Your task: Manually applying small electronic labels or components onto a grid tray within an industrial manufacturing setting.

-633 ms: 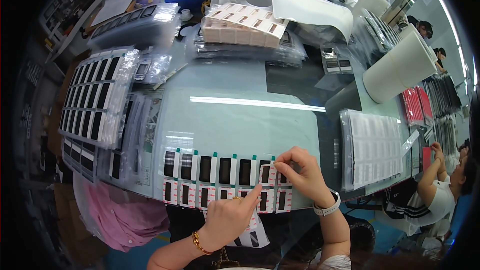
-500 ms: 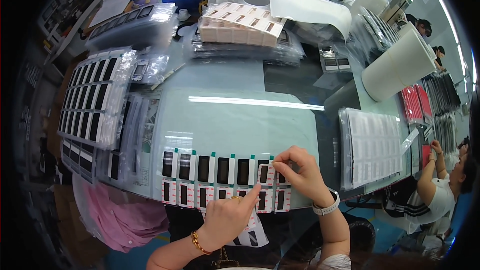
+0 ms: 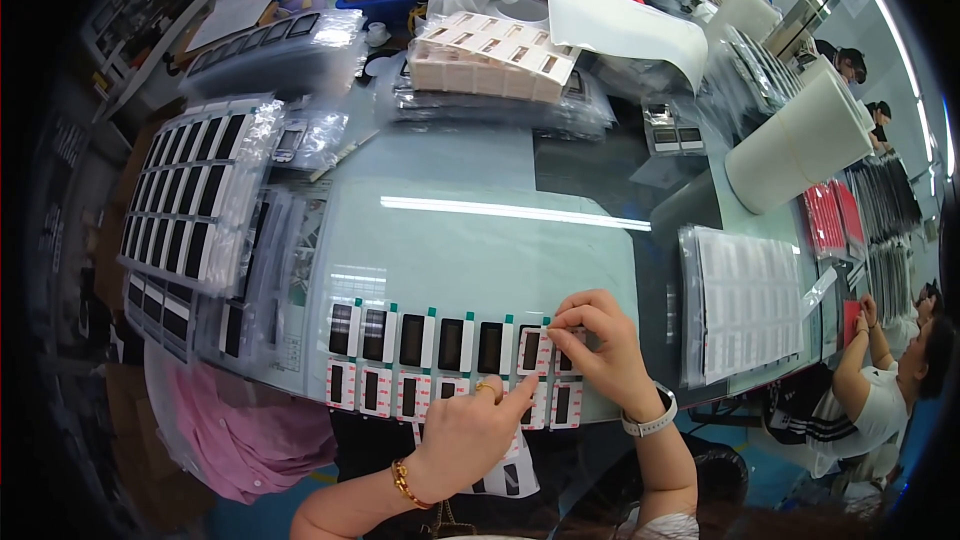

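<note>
Head view: the right hand (image 3: pixel 600 345) is nearly closed, thumb and index tips seeming to pinch the upper right corner of a white frame (image 3: pixel 543 355), which sits over the 6th panel of the upper row on the table (image 3: pixel 480 265). The left hand (image 3: pixel 468 437) points its index finger at the frame's lower edge, other fingers curled; whether they hold anything, I cannot tell. The corner grip and the fingertip below probably keep the frame square. To its left stand 5 bare panels (image 3: pixel 411 342), with framed panels (image 3: pixel 387 393) in the row below; the even rows seem to keep each within reach.

The right hand covers much of the 7th upper panel; the left hides parts of the lower row and of a sheet (image 3: pixel 519 472) below the table's edge. Whether the frame lies flat is unclear.
</note>
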The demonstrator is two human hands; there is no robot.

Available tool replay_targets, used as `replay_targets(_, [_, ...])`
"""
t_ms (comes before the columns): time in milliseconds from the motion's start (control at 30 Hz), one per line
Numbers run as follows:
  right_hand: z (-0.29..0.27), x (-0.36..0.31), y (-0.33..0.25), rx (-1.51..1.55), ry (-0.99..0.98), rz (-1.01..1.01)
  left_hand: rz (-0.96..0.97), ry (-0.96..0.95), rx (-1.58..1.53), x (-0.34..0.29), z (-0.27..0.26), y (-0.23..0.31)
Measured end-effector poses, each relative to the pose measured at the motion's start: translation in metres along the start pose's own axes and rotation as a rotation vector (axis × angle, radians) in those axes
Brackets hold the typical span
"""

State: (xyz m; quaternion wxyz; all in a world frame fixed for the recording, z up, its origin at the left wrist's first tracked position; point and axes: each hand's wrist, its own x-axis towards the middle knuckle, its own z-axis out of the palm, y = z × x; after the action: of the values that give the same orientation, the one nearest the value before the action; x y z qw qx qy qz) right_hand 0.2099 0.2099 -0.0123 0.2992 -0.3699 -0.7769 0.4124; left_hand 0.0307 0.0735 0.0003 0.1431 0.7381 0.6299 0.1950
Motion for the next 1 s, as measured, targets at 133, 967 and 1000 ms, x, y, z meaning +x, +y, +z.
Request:
replay_targets(133, [0.002, 0.001, 0.001, -0.015, 0.004, 0.016, -0.056, -0.017, 0.038, 0.001, -0.007, 0.002])
replay_targets(967, [0.004, 0.001, 0.001, -0.070, 0.010, -0.033, 0.042, -0.140, 0.193, 0.004, 0.002, 0.005])
replay_targets(1000, [0.004, 0.000, 0.001, -0.076, 0.010, -0.029, 0.040, -0.145, 0.204, 0.005, 0.001, 0.005])
